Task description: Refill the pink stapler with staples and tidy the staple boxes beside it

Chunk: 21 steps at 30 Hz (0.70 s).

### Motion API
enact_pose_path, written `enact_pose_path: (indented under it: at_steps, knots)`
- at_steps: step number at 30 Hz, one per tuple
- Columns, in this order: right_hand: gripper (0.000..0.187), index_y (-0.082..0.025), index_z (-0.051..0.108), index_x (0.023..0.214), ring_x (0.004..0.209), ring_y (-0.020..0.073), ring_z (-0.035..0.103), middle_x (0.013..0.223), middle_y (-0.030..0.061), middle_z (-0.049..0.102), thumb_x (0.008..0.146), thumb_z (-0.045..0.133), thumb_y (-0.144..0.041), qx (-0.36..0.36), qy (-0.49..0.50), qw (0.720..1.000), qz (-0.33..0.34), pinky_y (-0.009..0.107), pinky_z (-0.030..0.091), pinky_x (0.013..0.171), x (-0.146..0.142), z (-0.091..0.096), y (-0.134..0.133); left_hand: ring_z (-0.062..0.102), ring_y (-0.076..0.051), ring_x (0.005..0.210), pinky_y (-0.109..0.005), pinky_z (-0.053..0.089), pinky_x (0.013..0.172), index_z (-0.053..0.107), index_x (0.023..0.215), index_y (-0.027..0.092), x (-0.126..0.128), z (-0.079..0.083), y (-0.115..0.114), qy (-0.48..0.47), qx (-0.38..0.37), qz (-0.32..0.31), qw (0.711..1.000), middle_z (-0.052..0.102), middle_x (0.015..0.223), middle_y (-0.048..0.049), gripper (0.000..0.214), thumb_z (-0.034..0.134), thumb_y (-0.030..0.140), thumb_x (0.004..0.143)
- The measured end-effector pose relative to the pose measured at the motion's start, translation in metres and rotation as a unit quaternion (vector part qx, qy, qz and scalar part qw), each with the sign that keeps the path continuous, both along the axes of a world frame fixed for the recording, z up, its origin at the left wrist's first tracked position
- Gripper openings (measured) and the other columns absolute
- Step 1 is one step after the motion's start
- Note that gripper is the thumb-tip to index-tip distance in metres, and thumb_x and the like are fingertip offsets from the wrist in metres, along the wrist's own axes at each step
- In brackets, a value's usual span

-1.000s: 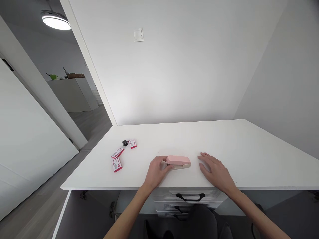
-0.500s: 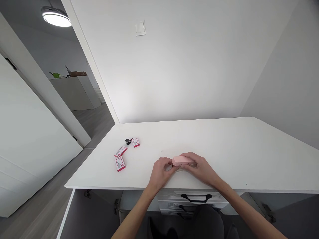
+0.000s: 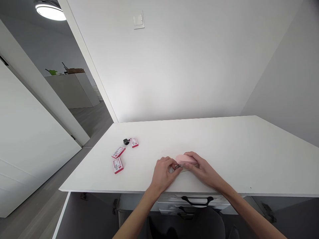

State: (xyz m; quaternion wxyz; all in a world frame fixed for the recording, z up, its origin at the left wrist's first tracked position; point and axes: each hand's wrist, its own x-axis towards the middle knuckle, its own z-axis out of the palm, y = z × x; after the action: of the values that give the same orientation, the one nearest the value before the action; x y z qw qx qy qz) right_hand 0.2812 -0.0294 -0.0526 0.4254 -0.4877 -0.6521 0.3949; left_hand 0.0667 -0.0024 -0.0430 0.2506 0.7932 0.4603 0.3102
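White desk [image 3: 224, 146], pink stapler [image 3: 184, 159] gripped between both hands — left hand [image 3: 163, 174], right hand [image 3: 203, 169]

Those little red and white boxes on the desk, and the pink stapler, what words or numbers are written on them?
Three small red-and-white boxes: each has a printed label, too small and blurred to read.
Pink stapler, held by the left hand and right hand: no writing shows.
Wall switch: no sign on it.
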Motion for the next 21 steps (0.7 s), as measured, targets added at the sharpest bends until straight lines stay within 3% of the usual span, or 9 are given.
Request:
enact_pose_path:
  at_steps: [3, 8, 21]
  knots:
    - [0.047, -0.027, 0.059, 0.13, 0.102, 0.0253, 0.068, 0.119, 0.0067, 0.07, 0.1, 0.054, -0.063, -0.007, 0.016, 1.0, -0.019, 0.038, 0.059, 0.086, 0.003, -0.001, 0.002, 0.063, -0.024, 0.088, -0.04, 0.044, 0.087, 0.074, 0.086, 0.025, 0.011, -0.002, 0.002, 0.0, -0.002, 0.006, 1.0, 0.072, 0.084, -0.0028, 0.018, 0.072, 0.043, 0.089]
    - [0.042, -0.027, 0.056, 0.127, 0.114, 0.0243, 0.063, 0.118, 0.0069, 0.067, 0.104, 0.046, -0.062, 0.023, 0.051, 0.998, -0.022, 0.037, 0.054, 0.097, 0.007, -0.004, 0.007, 0.063, -0.023, 0.085, -0.041, 0.043, 0.088, 0.078, 0.089, 0.027, 0.028, -0.006, 0.005, -0.009, -0.01, 0.022, 1.0, 0.071, 0.081, -0.0017, 0.016, 0.077, 0.042, 0.086]
    - [0.043, -0.028, 0.058, 0.129, 0.113, 0.0231, 0.063, 0.118, 0.0068, 0.067, 0.101, 0.056, -0.061, -0.003, 0.114, 0.993, -0.015, 0.036, 0.054, 0.098, 0.008, 0.002, 0.003, 0.061, -0.024, 0.089, -0.043, 0.043, 0.092, 0.086, 0.103, 0.035, 0.031, -0.01, 0.006, 0.004, -0.016, 0.012, 1.0, 0.07, 0.083, -0.003, 0.019, 0.077, 0.046, 0.09]
